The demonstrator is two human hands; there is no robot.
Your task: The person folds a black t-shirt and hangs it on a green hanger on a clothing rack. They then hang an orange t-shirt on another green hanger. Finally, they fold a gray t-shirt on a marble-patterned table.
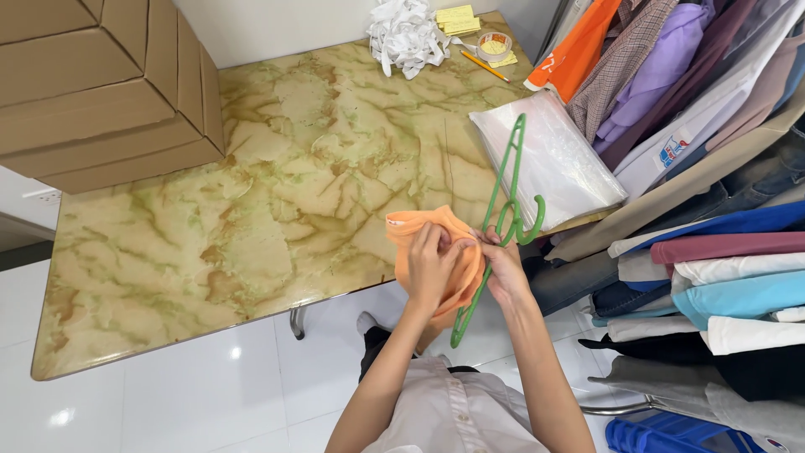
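An orange garment [419, 231] hangs bunched at the near edge of the marble-patterned table [251, 193]. My left hand [430, 267] grips its collar area from the front. My right hand [503, 267] holds the same collar together with a green plastic hanger [506, 195], whose frame runs from near my knees up over the table, hook curled to the right. Both hands meet at the garment's neck, fingers closed on fabric.
A stack of clear plastic bags [549, 159] lies on the table's right end. Cardboard boxes [101, 84] sit at the back left. White strips [407, 33], yellow notes and a pencil lie at the back. Folded and hanging clothes [713, 252] crowd the right side.
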